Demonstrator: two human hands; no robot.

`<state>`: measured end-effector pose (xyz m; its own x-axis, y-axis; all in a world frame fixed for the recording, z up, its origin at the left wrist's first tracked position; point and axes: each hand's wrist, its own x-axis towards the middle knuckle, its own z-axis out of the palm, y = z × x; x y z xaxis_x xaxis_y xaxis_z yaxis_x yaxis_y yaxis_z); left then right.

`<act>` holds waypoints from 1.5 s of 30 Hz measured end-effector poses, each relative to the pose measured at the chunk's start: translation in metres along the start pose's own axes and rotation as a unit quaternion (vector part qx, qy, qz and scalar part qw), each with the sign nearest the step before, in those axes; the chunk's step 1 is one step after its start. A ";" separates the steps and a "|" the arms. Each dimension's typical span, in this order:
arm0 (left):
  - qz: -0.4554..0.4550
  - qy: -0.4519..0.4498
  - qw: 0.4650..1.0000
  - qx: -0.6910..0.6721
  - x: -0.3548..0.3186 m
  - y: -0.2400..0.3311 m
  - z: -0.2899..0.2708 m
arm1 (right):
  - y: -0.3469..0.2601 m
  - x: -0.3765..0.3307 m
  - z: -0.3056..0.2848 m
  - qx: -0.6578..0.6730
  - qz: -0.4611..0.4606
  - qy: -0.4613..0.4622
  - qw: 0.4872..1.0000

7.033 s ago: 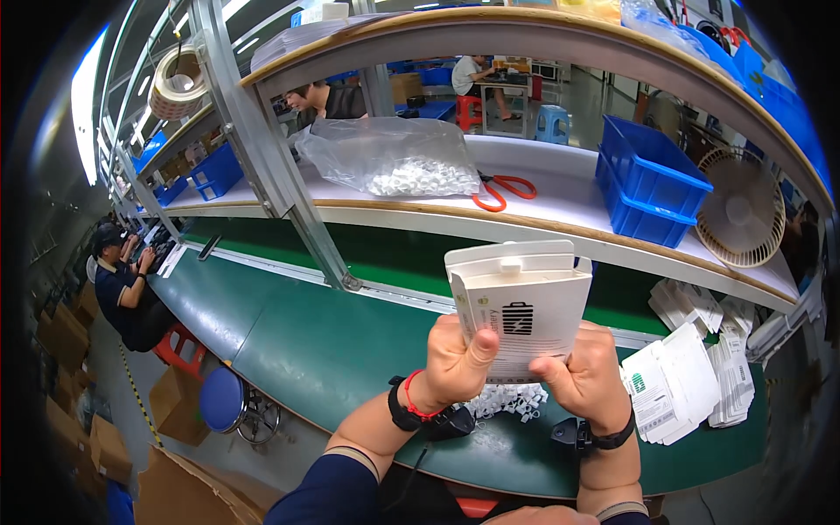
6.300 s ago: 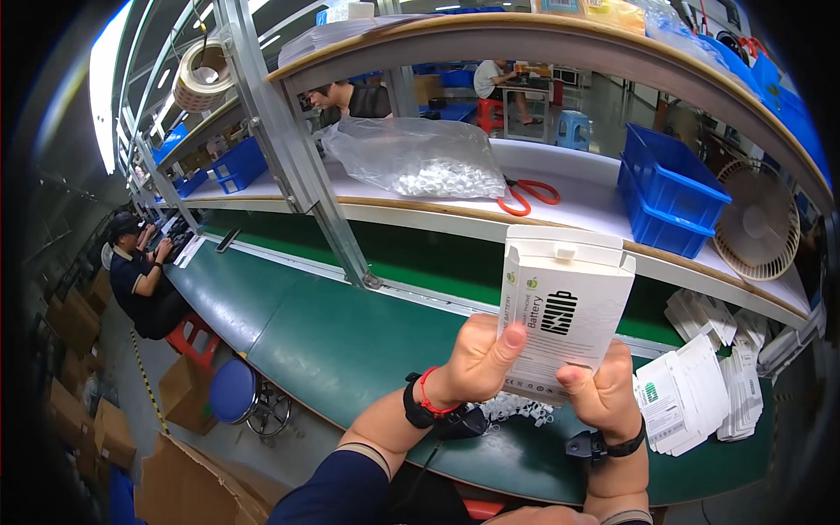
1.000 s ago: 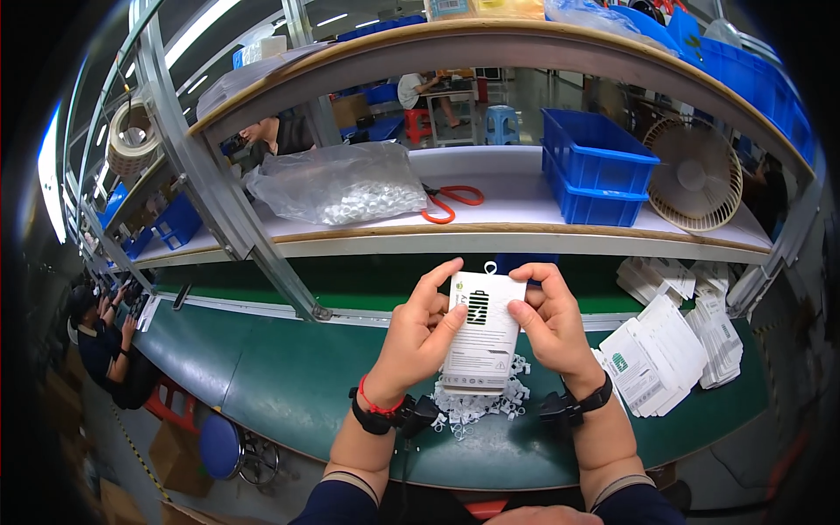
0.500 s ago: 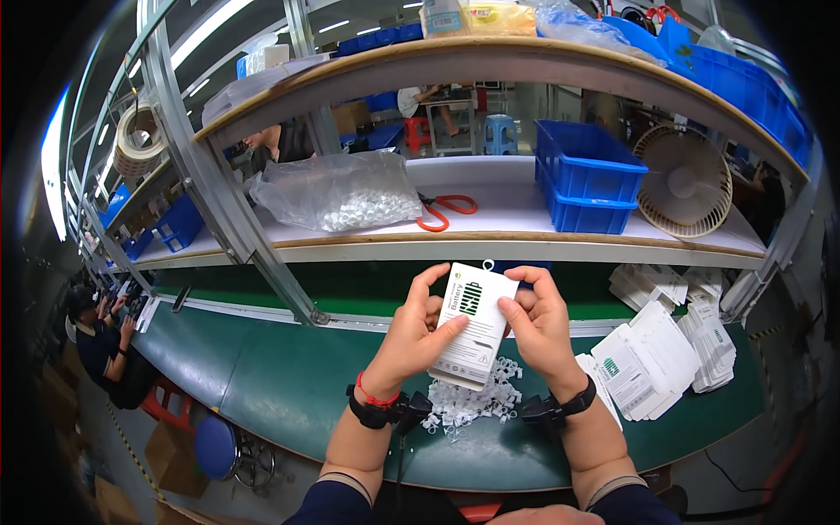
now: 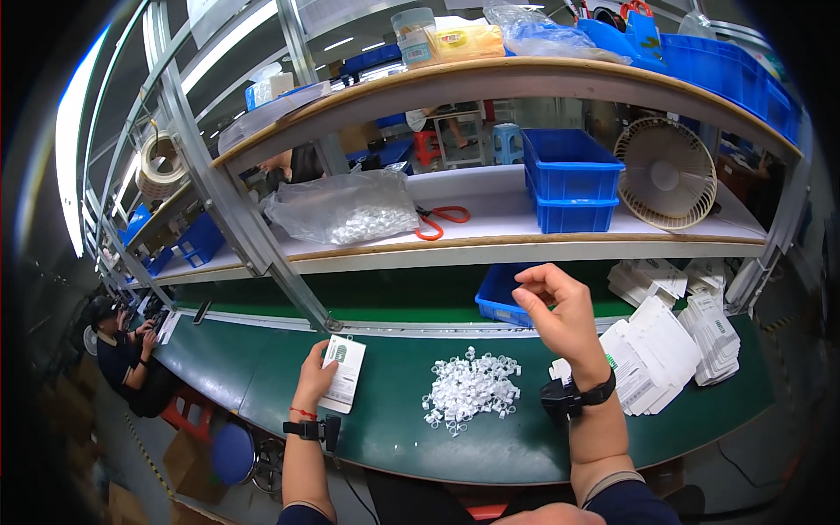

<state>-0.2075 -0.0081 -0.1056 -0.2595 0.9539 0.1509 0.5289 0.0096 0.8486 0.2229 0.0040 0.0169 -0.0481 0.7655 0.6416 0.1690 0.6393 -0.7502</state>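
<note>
My left hand (image 5: 317, 372) has its fingers and thumb around the edge of a flat white battery box (image 5: 347, 381) with green print. The box rests at the left of the green table (image 5: 262, 385), with a small white ring at its top edge. My right hand (image 5: 560, 311) is raised in front of a blue bin (image 5: 501, 296), its fingers loosely bent and its thumb apart from them. Nothing shows in it. Between my arms lies a heap of small white plastic rings (image 5: 472, 391).
Flattened white boxes (image 5: 652, 354) lie spread and stacked at the right. On the shelf (image 5: 490, 188) are a bag of white rings (image 5: 350, 210), red-handled scissors (image 5: 446, 217), blue bins (image 5: 573, 179) and a fan (image 5: 667, 175). A co-worker (image 5: 122, 341) sits far left.
My left hand has carried the box left and down to the table. The right hand has let go of it and moved right. The blue bin and the ring heap are less covered.
</note>
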 end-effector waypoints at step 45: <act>0.253 -0.177 0.932 -0.192 -0.015 0.185 0.147 | 0.017 -0.090 -0.065 -0.341 0.132 0.074 0.928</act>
<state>0.0126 0.0237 -0.0254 0.2639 0.8474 0.4608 0.1662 -0.5105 0.8436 0.2945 -0.0590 -0.0437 0.2108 0.8381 0.5031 0.7421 0.1978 -0.6404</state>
